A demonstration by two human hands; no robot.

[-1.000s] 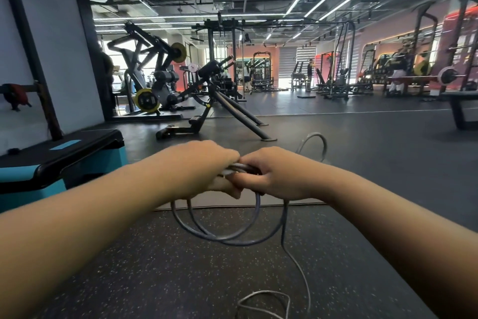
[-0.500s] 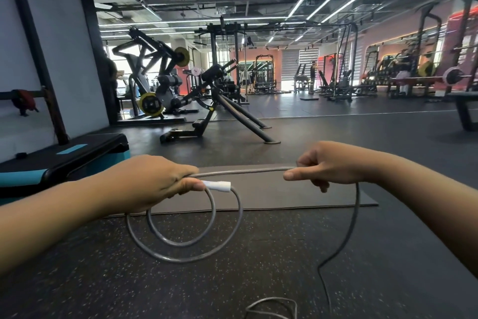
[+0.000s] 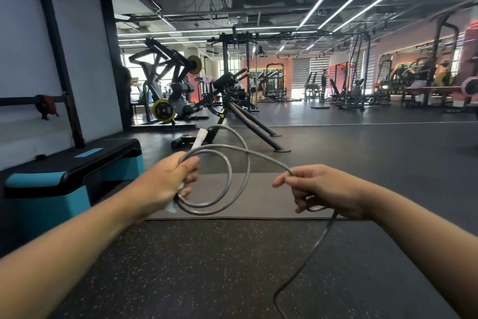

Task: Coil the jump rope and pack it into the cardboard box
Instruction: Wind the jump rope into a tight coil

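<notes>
A grey jump rope (image 3: pixel 234 184) with a white handle (image 3: pixel 199 138) is held out in front of me over the gym floor. My left hand (image 3: pixel 165 184) is closed around the handle and a few coils of rope that curl to its right. My right hand (image 3: pixel 320 189) pinches the rope farther along, about a forearm's length to the right. From that hand the loose rope hangs down to the floor at the bottom right. No cardboard box is in view.
A teal and black step platform (image 3: pixel 69 171) stands at the left. A grey mat (image 3: pixel 258 199) lies on the speckled floor under my hands. A black angled bench frame (image 3: pixel 243 117) and weight machines stand beyond it.
My left hand has turned and lifted, so the handle now points up and the coils stand higher. My right hand slid farther along the rope and dropped lower, to the right.
</notes>
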